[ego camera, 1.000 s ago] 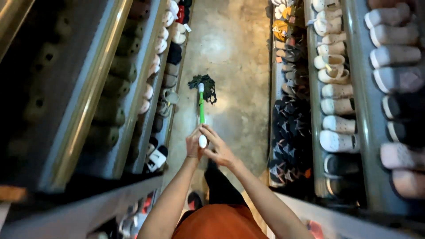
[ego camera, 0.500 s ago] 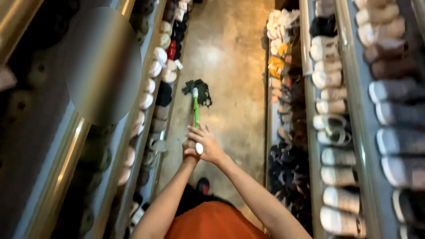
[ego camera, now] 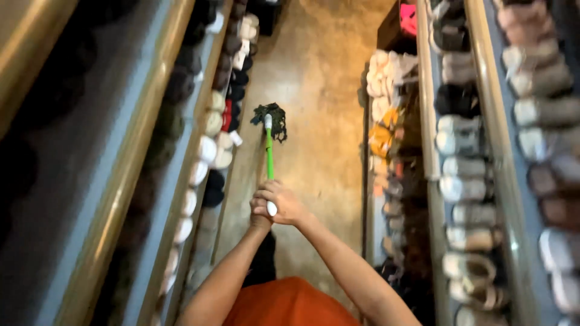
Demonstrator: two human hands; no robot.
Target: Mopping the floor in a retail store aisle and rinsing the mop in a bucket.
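Mop with a green and white straight handle (ego camera: 269, 158) and a dark stringy head (ego camera: 273, 116): the handle runs from the grip forward and down to the floor, where the head rests on the tan concrete floor (ego camera: 320, 78) well ahead of the grip, in the aisle between two shelf racks.

Grip state: both hands are closed around the white upper end of the handle. The right hand (ego camera: 284, 202) wraps the handle from the right side, fingers curled over it, with the rounded white end cap showing just below the fingers. The left hand (ego camera: 260, 211) is pressed against the right hand on the left side of the handle and is largely hidden behind it; its fingers appear folded onto the same end section. Both bare forearms converge on the grip from below, above an orange garment (ego camera: 289, 305).

Surroundings relative to the grip:
- Left of the grip: a long grey shelf rack with a brass-coloured rail (ego camera: 130, 175), carrying a row of pale and dark shoes (ego camera: 208, 151), blurred.
- Right of the grip: a second tiered shelf rack (ego camera: 432, 157) holding rows of slippers and shoes in white, beige, yellow and dark colours (ego camera: 459, 136).
- Far ahead, beyond the mop head: a pink item (ego camera: 408, 18) on a dark stand.
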